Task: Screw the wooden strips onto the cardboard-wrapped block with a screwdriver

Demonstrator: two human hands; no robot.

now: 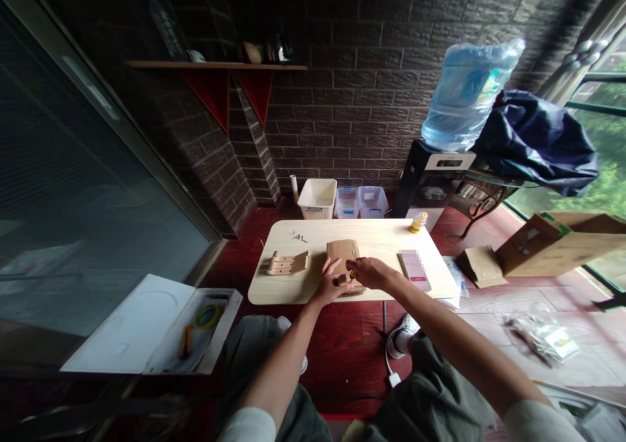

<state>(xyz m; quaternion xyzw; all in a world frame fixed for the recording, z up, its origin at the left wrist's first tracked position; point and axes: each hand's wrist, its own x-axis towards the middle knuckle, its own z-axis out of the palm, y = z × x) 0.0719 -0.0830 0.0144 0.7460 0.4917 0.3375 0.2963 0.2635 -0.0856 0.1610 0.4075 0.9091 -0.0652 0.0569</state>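
On the light wooden table (293,293) lies a brown, slatted-looking piece (343,249) near the front edge. My left hand (328,287) rests on its lower left part, thumb and fingers spread around a small dark part. From the right, my right hand (366,272) is closed around a small tool with a yellow part (352,274), held over the brown piece beside my left thumb. A second tan piece with holes and a rolled edge (288,263) lies apart to the left. Several small screws (300,236) are scattered behind it.
A phone (415,270) and a yellow-capped bottle (418,222) stand or lie on the table's right side. Behind are a white basket (317,199) and clear bins (372,202). An open white case (195,331) is at left; a water dispenser (430,181) is at back right.
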